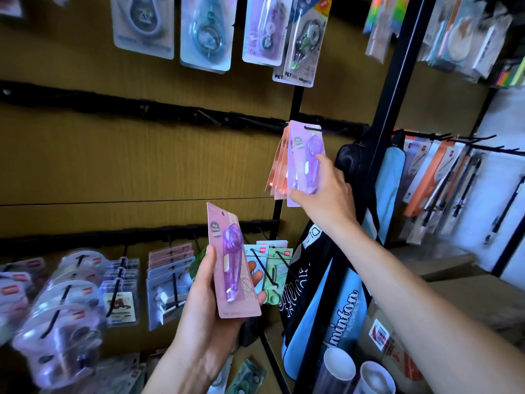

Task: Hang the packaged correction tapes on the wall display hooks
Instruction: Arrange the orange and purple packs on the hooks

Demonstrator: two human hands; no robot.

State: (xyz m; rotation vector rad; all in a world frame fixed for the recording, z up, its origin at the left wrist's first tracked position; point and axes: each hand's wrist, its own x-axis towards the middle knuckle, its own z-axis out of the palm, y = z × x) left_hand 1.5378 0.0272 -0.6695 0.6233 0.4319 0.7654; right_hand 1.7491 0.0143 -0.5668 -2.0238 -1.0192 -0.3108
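Note:
My left hand (208,305) grips a pink card package with a purple correction tape (233,265), held upright in front of the lower rail. A bunch of the same pink packages (298,157) hangs on a black hook (312,128) of the middle rail. My right hand (326,191) holds the front package of that bunch, thumb under its lower edge and fingers on its right side. The hook passes through the slot at the top of the front card.
Other packaged correction tapes (207,32) hang above and on the lower rail (170,280). Bare black hooks (210,118) stick out of the middle rail to the left. A black upright post (395,89) and blue badminton bags (341,308) stand to the right.

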